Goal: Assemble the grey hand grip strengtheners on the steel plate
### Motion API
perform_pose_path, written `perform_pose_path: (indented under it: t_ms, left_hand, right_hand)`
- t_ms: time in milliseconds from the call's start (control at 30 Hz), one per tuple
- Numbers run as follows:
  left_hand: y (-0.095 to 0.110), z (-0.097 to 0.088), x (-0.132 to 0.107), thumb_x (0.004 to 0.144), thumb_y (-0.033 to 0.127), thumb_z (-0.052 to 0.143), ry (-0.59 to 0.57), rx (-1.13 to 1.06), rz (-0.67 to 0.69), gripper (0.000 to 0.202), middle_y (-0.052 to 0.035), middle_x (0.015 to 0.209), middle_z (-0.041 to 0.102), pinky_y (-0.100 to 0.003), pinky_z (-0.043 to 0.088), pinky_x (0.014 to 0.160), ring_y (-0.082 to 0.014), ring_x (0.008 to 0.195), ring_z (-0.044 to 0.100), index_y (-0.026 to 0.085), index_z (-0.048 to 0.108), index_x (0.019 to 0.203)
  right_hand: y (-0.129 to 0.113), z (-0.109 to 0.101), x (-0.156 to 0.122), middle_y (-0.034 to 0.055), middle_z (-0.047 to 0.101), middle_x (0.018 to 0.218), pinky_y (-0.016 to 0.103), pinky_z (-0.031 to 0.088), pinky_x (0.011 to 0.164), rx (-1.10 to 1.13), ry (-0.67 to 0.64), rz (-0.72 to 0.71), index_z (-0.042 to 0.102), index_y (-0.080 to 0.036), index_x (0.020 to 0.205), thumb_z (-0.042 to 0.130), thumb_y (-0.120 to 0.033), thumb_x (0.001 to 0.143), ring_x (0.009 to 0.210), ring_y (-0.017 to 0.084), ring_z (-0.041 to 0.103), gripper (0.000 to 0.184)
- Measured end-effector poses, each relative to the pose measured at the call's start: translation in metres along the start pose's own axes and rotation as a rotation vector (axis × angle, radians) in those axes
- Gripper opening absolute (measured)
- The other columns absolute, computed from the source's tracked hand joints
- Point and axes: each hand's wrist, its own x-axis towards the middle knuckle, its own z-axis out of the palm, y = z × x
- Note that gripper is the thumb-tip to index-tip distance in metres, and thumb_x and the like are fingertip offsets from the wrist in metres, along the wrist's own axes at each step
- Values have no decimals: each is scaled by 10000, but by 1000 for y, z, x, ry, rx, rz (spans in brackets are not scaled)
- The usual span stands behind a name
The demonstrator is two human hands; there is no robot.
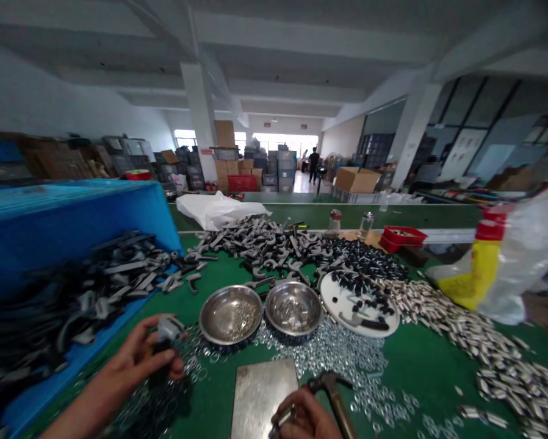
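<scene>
My left hand [139, 360] is closed around a clamp-like part [168, 329] with a grey metal head and a darker lower end, held up beside the blue bin. Low in the view, my right hand [308, 417] pinches a small silver metal cylinder [284, 417] over the right edge of a flat steel plate [260, 390]. A hammer [335, 399] lies against the back of that hand, its claw head toward the plate. Loose metal rings [333, 347] surround the plate. Beyond it stand two steel bowls [210, 320] [274, 314] holding small metal pieces.
A blue bin [164, 213] full of grey and black parts stands left. More such parts [265, 238] are heaped behind the bowls. A white plate [333, 292] holds black-headed screws. Silver cylinders [466, 329] spread rightward below a yellow-and-white bag [489, 268]. People stand far back.
</scene>
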Motion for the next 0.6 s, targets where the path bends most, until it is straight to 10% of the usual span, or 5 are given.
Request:
perform_pose_path:
  t_ms: [100,233,600]
  left_hand:
    - [-18,65,-79,798,299,715,-201,-174,16,571,45,894,654,-337,488,741,-175,727,639,355,445,1299]
    - [-49,129,-122,807,243,644,-296,-361,-52,377,14,862,572,-218,410,566,-100,608,533,243,489,1151]
    - [-63,160,-124,827,117,502,-33,36,84,466,-24,992,559,-295,418,855,-167,909,528,210,443,1280]
  right_hand:
    - [-13,5,-28,-16,730,781,341,523,724,61,-38,36,695,-335,888,796,-547,678,747,208,702,315]
    - [-29,3,-48,54,732,900,355,542,790,-83,-9,72,674,-238,982,758,-492,779,838,231,705,335]
    - [-18,20,-59,48,730,943,347,557,794,-33,78,24,621,-228,1037,771,-462,785,839,219,711,375]
